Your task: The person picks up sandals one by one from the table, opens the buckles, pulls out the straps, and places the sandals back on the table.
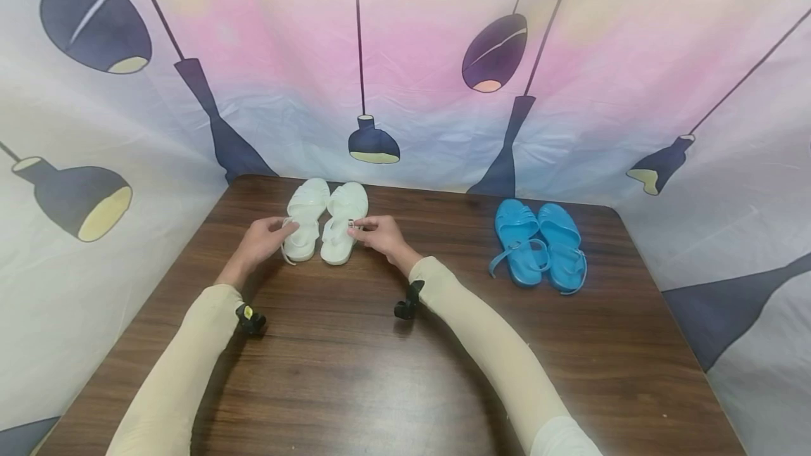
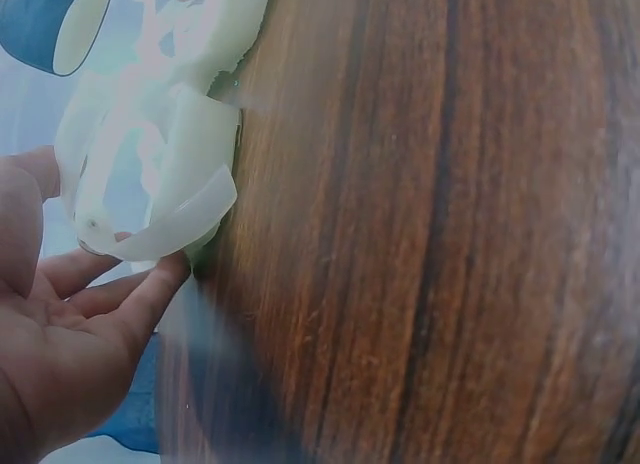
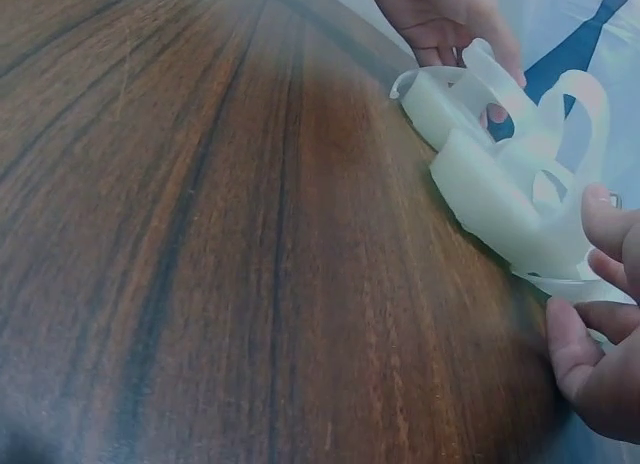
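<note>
Two white sandals stand side by side at the table's back left, toes toward the wall. My left hand (image 1: pixel 262 239) is at the outer side of the left white sandal (image 1: pixel 307 195), thumb and fingers about its ankle strap (image 2: pixel 185 219). The strap's loose end hangs over the side in the left wrist view. My right hand (image 1: pixel 382 236) holds the right white sandal (image 1: pixel 348 199) at its strap, close to the small metal buckle (image 1: pixel 351 224). In the right wrist view the right fingertips (image 3: pixel 598 209) are on that strap, and part of this hand is cut off by the frame.
A pair of blue sandals (image 1: pixel 514 220) stands at the back right of the brown wooden table (image 1: pixel 393 371), straps unfastened or loose. Behind the table hangs a cloth (image 1: pixel 418 41) printed with lamps. A black wrist camera (image 1: pixel 408 301) hangs under each sleeve.
</note>
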Motion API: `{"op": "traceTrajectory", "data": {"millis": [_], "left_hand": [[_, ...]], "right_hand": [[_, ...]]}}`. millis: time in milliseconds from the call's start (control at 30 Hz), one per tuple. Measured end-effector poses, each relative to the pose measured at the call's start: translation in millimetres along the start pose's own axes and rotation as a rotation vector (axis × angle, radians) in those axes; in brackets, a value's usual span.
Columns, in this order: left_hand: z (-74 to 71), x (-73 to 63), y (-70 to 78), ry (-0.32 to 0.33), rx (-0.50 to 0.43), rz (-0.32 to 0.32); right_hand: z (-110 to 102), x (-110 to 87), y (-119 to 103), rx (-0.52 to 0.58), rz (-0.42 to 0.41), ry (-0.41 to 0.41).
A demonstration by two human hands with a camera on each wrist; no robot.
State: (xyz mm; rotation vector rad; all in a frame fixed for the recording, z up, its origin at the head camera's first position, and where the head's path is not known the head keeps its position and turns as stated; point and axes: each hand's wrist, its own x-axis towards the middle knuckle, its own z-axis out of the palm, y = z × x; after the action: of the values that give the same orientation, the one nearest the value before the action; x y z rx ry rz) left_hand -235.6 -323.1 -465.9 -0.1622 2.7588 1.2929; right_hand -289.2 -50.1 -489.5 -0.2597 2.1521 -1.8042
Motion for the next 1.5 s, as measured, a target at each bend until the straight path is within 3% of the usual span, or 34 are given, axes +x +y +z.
{"op": "traceTrajectory", "data": {"millis": [300,500,733,967,1067,1233,1500], "left_hand": [[2.0,2.6,-0.2,0.014,-0.035,0.005],[3.2,4.9,-3.6,0.047,-0.091,0.002],[1.2,2.0,-4.9,0.065,-0.177,0.004],[-6.3,-4.4,0.1,0.082,-0.31,0.019],[-8.6,-5.3,0.9,0.108,-0.326,0.038],[-14.6,-13.5,15.0,0.14,-0.359,0.063],[-21.4,-32.4,53.8,0.144,-0.384,0.075]], "right_hand": [[-9,-2.2,-7,0.048,0.003,0.008],[-15,-3.6,-10,-0.012,-0.023,0.07],[-22,-2.3,-14,-0.091,-0.109,0.111],[-25,-7.4,-28,-0.189,-0.232,0.078],[-23,-10.4,-36,-0.214,-0.27,0.062],[-15,-15.6,-49,-0.209,-0.302,0.019],[-4,-27.0,-66,-0.105,-0.295,-0.077]]}}
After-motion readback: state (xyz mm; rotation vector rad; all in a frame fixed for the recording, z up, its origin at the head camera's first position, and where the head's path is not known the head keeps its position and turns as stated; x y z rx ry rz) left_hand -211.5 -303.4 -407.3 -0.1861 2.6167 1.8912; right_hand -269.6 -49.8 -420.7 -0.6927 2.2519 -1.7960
